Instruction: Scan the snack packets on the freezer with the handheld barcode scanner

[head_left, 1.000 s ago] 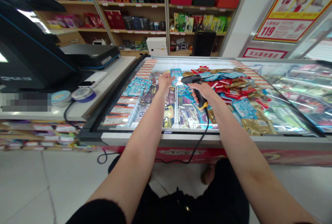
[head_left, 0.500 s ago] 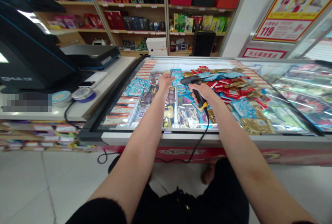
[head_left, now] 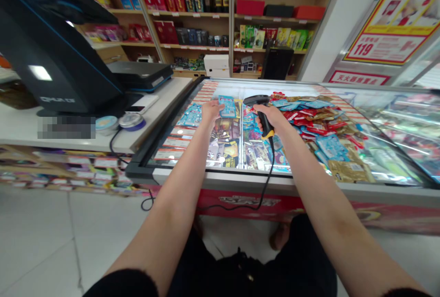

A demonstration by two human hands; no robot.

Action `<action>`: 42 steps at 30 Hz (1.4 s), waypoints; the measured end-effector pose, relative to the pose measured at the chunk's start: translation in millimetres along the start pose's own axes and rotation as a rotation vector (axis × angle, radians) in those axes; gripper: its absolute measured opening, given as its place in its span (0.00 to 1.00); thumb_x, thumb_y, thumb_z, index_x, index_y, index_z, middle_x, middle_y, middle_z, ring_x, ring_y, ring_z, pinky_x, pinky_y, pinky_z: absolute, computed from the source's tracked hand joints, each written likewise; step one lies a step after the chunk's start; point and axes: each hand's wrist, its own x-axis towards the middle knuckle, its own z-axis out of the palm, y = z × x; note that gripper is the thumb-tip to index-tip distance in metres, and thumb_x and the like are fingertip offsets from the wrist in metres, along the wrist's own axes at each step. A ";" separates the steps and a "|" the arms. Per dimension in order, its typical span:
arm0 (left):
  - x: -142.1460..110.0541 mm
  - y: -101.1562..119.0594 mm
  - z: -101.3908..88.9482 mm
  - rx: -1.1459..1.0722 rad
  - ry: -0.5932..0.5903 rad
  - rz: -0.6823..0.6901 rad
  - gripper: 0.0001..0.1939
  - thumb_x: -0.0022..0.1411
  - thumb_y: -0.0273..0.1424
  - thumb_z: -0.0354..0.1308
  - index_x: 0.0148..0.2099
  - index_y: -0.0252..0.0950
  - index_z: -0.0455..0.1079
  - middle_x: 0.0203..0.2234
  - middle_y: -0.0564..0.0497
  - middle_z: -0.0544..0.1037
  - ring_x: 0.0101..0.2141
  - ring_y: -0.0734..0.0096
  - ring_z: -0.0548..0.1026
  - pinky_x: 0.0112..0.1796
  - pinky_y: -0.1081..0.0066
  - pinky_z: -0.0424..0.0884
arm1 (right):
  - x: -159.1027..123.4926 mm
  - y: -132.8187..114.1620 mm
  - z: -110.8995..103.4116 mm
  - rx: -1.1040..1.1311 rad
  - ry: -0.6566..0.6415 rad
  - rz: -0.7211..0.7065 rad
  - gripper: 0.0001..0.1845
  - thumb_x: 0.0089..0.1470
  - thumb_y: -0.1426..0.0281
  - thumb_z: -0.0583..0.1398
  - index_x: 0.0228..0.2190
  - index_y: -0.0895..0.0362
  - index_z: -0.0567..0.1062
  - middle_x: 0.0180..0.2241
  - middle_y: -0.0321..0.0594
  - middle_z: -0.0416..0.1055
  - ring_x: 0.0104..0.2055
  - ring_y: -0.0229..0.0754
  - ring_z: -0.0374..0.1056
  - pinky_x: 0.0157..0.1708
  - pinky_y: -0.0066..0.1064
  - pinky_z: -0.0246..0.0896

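Note:
My left hand (head_left: 211,112) is closed on the edge of a light-blue snack packet (head_left: 227,107), held above the glass top of the chest freezer (head_left: 220,175). In my right hand (head_left: 270,116) is a black-and-yellow barcode scanner (head_left: 265,123), gripped by its handle, with its head just right of the packet and apart from it. A black cable hangs from the scanner over the freezer's front edge. Left of my left hand lie several blue packets (head_left: 191,116). To the right of the scanner is a heaped pile of red, gold and blue packets (head_left: 316,116).
A white counter (head_left: 178,93) on the left bears a black checkout machine (head_left: 68,54), a flat scale (head_left: 144,74), a white phone-like device (head_left: 146,103) and two round tubs (head_left: 132,121). Shelves of bottles and boxes stand behind the freezer. A yellow-and-red poster (head_left: 395,17) hangs at right.
The view has turned slightly left. My left hand has drawn the blue packet left and away from the scanner, widening the gap. The light spot seen on the packet a second ago is gone.

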 end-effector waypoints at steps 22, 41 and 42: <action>-1.8 -6.0 -122.6 0.873 0.370 0.125 0.17 0.54 0.31 0.63 0.48 0.39 0.74 0.52 0.39 0.76 0.56 0.46 0.71 0.55 0.56 0.65 | 2.8 13.9 60.1 0.027 -0.052 0.034 0.13 0.58 0.64 0.63 0.27 0.55 0.66 0.14 0.32 0.65 0.12 0.36 0.60 0.12 0.26 0.57; -16.8 13.1 74.7 0.570 -0.121 0.340 0.05 0.52 0.23 0.61 0.30 0.36 0.76 0.34 0.42 0.82 0.44 0.55 0.79 0.50 0.64 0.70 | -9.4 -8.2 -58.4 0.056 0.202 -0.043 0.15 0.57 0.58 0.64 0.31 0.55 0.69 0.15 0.33 0.67 0.14 0.38 0.62 0.13 0.29 0.60; -16.6 12.1 85.4 0.606 -0.143 0.345 0.05 0.53 0.23 0.60 0.29 0.36 0.76 0.34 0.42 0.82 0.44 0.54 0.79 0.49 0.64 0.70 | -10.5 -7.3 -64.6 0.059 0.216 -0.053 0.15 0.57 0.58 0.64 0.31 0.55 0.69 0.15 0.33 0.67 0.14 0.38 0.62 0.13 0.29 0.60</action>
